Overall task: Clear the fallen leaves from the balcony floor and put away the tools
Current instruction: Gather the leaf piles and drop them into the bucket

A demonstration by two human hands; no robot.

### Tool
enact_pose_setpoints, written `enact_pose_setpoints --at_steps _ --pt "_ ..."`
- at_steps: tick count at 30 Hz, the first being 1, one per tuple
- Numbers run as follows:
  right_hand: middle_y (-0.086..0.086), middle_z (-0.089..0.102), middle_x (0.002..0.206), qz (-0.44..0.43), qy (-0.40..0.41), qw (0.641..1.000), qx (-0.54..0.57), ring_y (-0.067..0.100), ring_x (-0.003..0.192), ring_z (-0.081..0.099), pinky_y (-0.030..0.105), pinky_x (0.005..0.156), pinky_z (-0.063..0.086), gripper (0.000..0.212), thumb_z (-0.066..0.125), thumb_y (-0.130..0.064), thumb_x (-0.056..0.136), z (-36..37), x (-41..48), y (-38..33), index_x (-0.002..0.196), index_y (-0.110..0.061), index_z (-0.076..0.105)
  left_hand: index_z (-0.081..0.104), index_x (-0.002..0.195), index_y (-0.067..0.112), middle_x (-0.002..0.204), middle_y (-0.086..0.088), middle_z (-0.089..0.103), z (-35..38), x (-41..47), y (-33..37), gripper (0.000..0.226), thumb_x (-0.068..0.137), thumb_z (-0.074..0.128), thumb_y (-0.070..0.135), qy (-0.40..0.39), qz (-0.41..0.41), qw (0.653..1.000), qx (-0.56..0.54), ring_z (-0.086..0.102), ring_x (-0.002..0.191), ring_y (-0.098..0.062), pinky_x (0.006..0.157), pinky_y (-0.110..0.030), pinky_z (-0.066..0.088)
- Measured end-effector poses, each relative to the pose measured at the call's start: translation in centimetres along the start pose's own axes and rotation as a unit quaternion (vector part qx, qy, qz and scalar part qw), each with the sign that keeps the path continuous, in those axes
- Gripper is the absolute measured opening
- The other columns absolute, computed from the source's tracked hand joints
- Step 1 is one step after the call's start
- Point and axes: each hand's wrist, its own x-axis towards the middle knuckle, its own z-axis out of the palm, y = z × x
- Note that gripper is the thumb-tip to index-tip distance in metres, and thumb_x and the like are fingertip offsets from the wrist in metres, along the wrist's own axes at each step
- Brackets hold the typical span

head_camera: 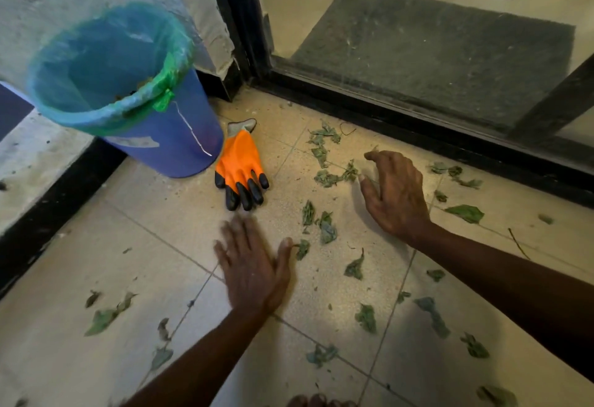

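Both hands spread over leaves [324,178] on tiled floor [167,230]; left hand [254,265], right hand [397,194].

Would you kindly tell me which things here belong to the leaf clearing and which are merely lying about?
Part of the job: leaves scattered on the floor; lined bin; glove beside the bin; left hand and right hand, both bare, among the leaves.

Just there: doormat behind the glass; door frame.

left hand [252,265] blurred, bin [160,152] rim blurred, toes [316,402] cut off by bottom edge
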Motion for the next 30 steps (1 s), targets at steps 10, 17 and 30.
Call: enact_pose_setpoints --at_steps 10,17,30 --pt "0.015 0.032 0.16 -0.041 -0.083 0.991 -0.098 0.033 0.152 0.026 0.056 0.121 0.027 0.064 0.032 -0.055 0.103 -0.1 -3.0 5.2 0.154 -0.016 0.035 0.0 0.167 0.029 0.175 0.006 -0.011 0.6 3.5 8.4 0.081 0.101 0.023 0.071 -0.069 0.278 0.95 -0.127 -0.015 0.16 -0.011 0.131 -0.048 0.0" --pt "0.013 0.025 0.166 -0.074 -0.111 0.984 -0.122 0.03 0.157 0.015 0.054 0.125 0.016 0.069 0.026 -0.061 0.104 0.2 -2.9 6.1 0.16 -0.019 0.027 0.004 0.166 0.029 0.176 0.003 -0.005 -1.2 12.4 3.1 0.09 0.097 0.024 0.082 0.003 0.12 0.989 -0.088 -0.008 0.161 -0.018 0.13 -0.053 0.009" --pt "0.008 0.026 0.167 -0.054 -0.092 0.991 -0.084 0.026 0.157 0.016 0.047 0.127 0.008 0.075 0.03 -0.062 0.102 0.6 -2.6 7.0 0.162 -0.017 0.023 0.015 0.167 0.016 0.175 -0.007 0.008 -1.4 15.2 12.0 0.085 0.101 0.03 0.067 -0.102 0.412 0.904 -0.059 0.001 0.161 -0.017 0.131 -0.041 0.005"
